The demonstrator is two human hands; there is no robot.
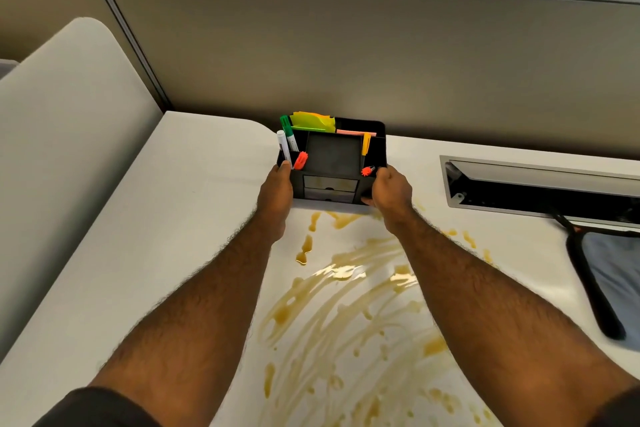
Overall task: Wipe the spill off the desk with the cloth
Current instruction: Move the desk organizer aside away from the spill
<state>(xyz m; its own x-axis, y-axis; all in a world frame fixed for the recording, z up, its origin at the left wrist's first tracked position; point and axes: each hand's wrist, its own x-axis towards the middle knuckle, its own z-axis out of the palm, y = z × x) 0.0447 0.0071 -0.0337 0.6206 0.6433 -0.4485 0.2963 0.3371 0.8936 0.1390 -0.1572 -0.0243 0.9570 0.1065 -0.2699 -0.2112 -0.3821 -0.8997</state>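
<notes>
A brown, smeared spill (349, 315) spreads over the white desk (166, 253) between my forearms, with drops reaching up to a black desk organizer (332, 158). The organizer holds markers and sticky notes and stands near the back partition. My left hand (277, 187) grips its left side and my right hand (391, 189) grips its right side. At the right edge lies a blue-grey cloth (616, 263), partly cut off by the frame.
A grey partition wall (346, 55) closes off the back of the desk. An open cable tray (540, 191) is set into the desk at the right, with a black strap (588, 288) running down from it beside the cloth. A beige panel (62, 149) borders the left.
</notes>
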